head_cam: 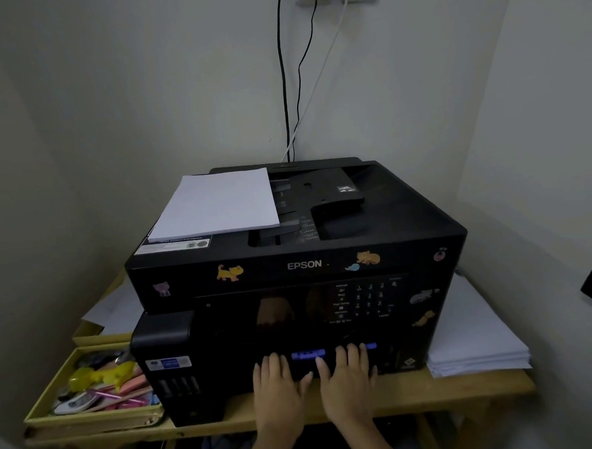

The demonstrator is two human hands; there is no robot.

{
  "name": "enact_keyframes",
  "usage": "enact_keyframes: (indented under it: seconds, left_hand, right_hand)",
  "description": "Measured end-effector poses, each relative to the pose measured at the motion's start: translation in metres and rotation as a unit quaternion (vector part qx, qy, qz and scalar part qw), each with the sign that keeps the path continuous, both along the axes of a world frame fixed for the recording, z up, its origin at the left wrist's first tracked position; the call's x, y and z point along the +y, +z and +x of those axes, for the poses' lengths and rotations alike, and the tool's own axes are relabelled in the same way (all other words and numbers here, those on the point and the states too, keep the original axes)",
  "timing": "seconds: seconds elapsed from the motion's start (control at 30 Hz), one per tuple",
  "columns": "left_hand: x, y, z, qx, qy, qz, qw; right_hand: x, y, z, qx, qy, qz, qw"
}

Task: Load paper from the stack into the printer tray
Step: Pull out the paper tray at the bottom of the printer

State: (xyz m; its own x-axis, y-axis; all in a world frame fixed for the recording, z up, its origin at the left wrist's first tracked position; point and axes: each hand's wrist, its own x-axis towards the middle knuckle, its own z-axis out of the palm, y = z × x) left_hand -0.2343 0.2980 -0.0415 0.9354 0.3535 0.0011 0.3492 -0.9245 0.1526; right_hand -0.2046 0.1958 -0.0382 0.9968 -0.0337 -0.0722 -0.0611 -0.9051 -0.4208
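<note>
A black Epson printer [373,220] with animal stickers stands on a wooden table. A thin stack of white paper [214,204] lies on its lid at the left. Low on the printer's front is the paper tray [308,354] with a blue label. My left hand [279,386] and my right hand [347,376] lie side by side, palms down, with straight fingers pressing flat against the tray front. Neither hand holds anything.
A thick pile of white paper [475,338] sits on the wooden table [433,392] right of the printer. A yellow box [92,417] of small coloured items stands at the left, more sheets behind it. Cables [284,87] run up the wall to a socket.
</note>
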Motion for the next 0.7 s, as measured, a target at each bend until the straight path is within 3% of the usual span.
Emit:
enact_keyframes:
  seconds: [0.33,0.7]
  left_hand:
    - [0.009,0.015,0.0,0.063,-0.035,-0.052,0.996]
    - [-0.011,0.007,-0.069,0.005,-0.004,-0.078,0.997]
  right_hand:
    - [-0.021,0.009,-0.007,-0.005,0.059,-0.038,0.997]
    - [-0.042,-0.009,-0.071,-0.064,0.078,-0.026,0.995]
